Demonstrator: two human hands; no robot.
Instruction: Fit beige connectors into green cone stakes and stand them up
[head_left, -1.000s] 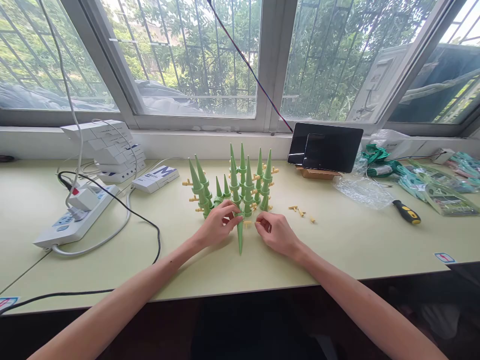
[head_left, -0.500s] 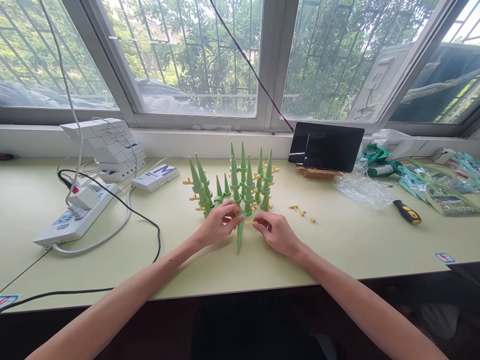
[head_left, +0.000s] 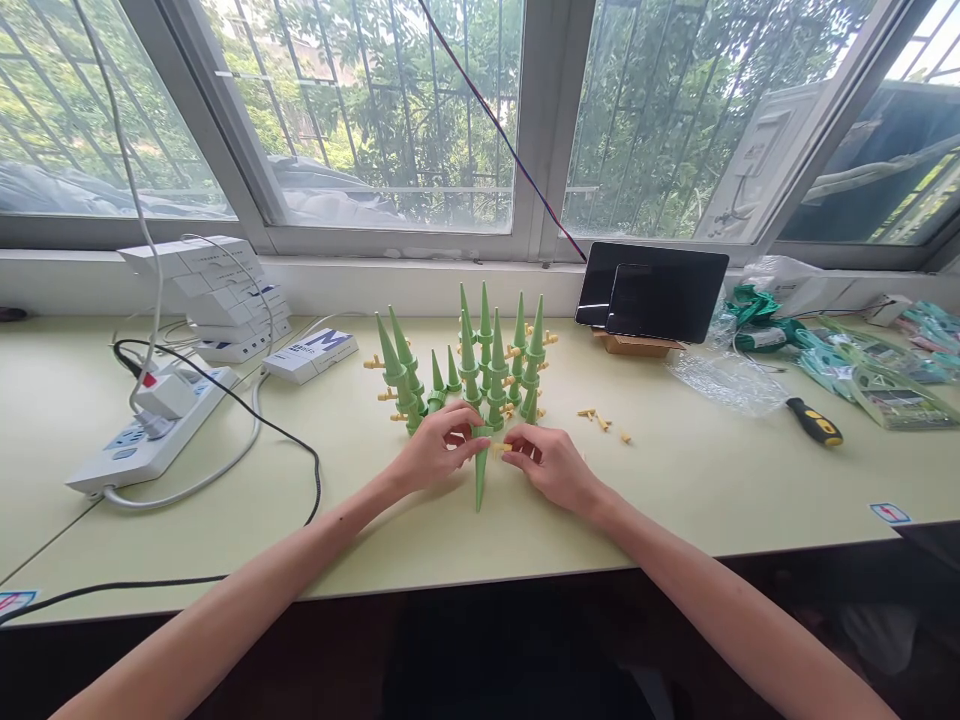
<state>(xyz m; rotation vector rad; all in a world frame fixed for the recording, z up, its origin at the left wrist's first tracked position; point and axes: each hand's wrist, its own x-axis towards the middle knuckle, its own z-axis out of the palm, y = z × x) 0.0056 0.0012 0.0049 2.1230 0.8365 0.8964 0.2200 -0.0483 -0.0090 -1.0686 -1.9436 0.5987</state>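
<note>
My left hand (head_left: 442, 445) is closed on the upper part of a green plastic watering spike (head_left: 480, 480), whose point aims down toward the table's front edge. Between the fingertips of my right hand (head_left: 551, 465) is a small yellow valve (head_left: 500, 449), held just to the right of that spike. Whether the valve touches the spike I cannot tell. Just behind my hands, several more green spikes (head_left: 491, 370) stand point up in stacked clusters, many with yellow valves sticking out sideways. A few loose yellow valves (head_left: 600, 422) lie to the right of my right hand.
A black-and-yellow screwdriver (head_left: 815, 423) and crumpled clear plastic (head_left: 731, 385) lie at the right, near green packets (head_left: 892, 385). Behind stand a tablet (head_left: 675, 295) and phone (head_left: 628, 302). A power strip (head_left: 172, 420), cables and white boxes (head_left: 217, 300) occupy the left.
My right hand has shifted very slightly left with the yellow valve, closer to the held spike. The left hand keeps its grip, and the spike's point has barely moved.
</note>
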